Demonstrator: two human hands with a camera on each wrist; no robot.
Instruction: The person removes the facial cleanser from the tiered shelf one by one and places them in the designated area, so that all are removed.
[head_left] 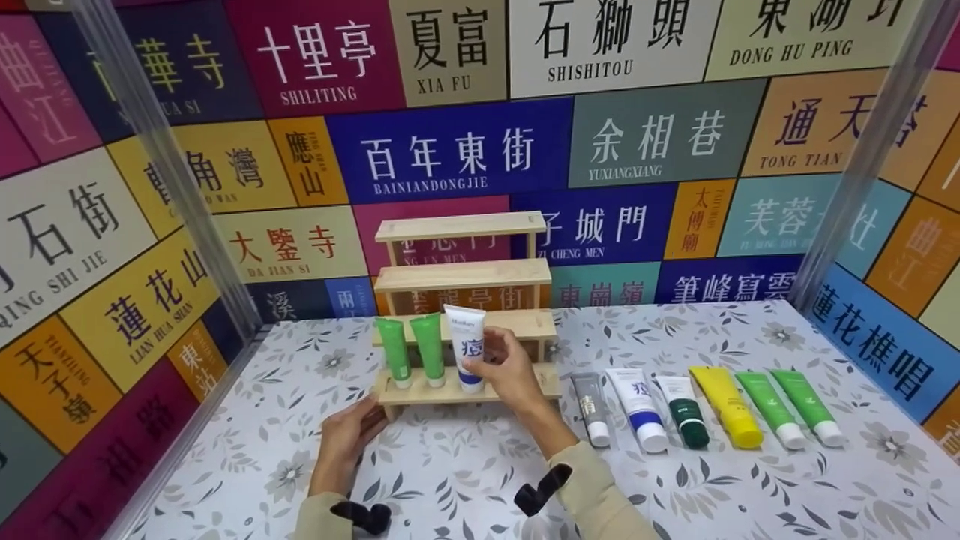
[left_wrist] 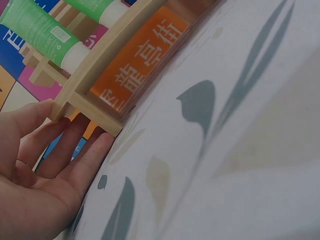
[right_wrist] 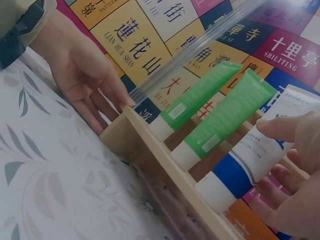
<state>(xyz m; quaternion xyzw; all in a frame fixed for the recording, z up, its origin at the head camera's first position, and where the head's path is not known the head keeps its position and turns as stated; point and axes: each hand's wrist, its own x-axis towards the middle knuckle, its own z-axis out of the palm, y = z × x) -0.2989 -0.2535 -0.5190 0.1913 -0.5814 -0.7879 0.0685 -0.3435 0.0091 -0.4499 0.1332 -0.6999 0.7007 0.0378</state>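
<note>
In the head view, my right hand [head_left: 514, 373] holds a white squeeze tube with a blue band [head_left: 466, 341] between thumb and fingers. Its cap end is down at the lowest step of a tiered wooden rack [head_left: 390, 278]; the right wrist view shows the tube [right_wrist: 245, 155] leaning back. To its left, two green tubes [head_left: 394, 349] [head_left: 427, 346] stand cap down on that same step. My left hand [head_left: 351, 429] grips the rack's lower left end, thumb on the shelf corner and fingertips against the end piece [left_wrist: 95, 112].
Right of the rack, a row of tubes lies on the flowered tablecloth [head_left: 450, 480]: grey [head_left: 590, 405], white and blue [head_left: 634, 401], white and dark green [head_left: 681, 409], yellow [head_left: 724, 401] and two green [head_left: 769, 405] [head_left: 806, 405]. A patterned sign wall [head_left: 450, 150] stands behind.
</note>
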